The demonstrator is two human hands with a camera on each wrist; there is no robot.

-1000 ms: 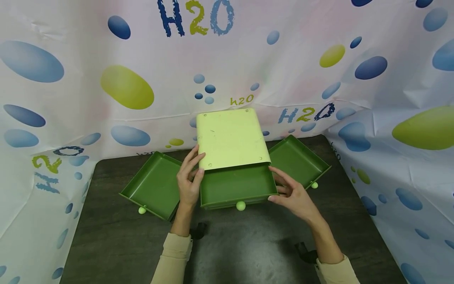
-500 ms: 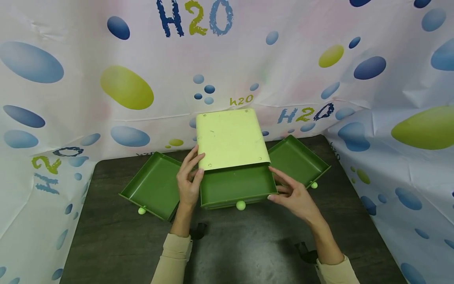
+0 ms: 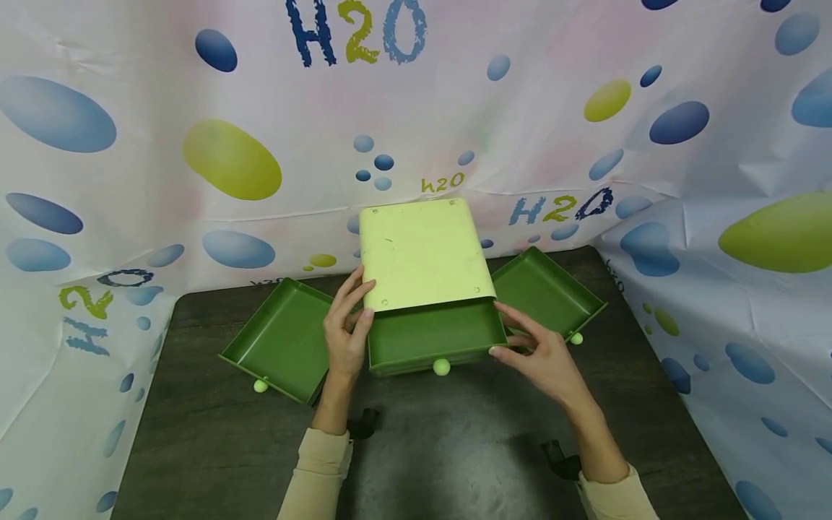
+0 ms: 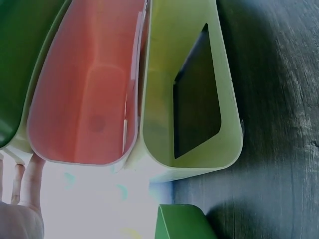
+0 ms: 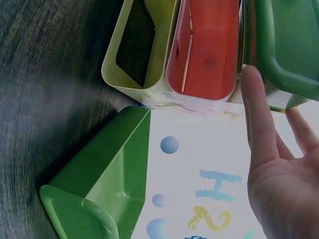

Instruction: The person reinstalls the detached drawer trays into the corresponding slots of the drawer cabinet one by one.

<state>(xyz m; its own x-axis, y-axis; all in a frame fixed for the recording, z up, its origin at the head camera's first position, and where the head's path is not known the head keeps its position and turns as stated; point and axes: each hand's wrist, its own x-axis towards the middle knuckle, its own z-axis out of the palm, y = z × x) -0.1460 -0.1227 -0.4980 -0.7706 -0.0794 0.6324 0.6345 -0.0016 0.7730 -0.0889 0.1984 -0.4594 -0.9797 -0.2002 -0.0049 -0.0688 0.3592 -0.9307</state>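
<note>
While left grip (image 3: pixel 343 336), loosely spread, touches cabinet (image 3: pixel 425 253) edge — right grip (image 3: pixel 541 360) pinches jutting drawer (image 3: pixel 432 334).

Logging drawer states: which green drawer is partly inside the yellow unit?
The middle drawer: its rear sits inside the yellow unit; the left drawer and right drawer lie outside it, on the dark table.

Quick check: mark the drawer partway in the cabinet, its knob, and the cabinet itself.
Drawer (image 3: pixel 435 334), head view: bare inside floor.
Knob (image 3: pixel 441 367), head view: middle of its ball.
Cabinet (image 3: pixel 427 253), head view: pale yellow top.
</note>
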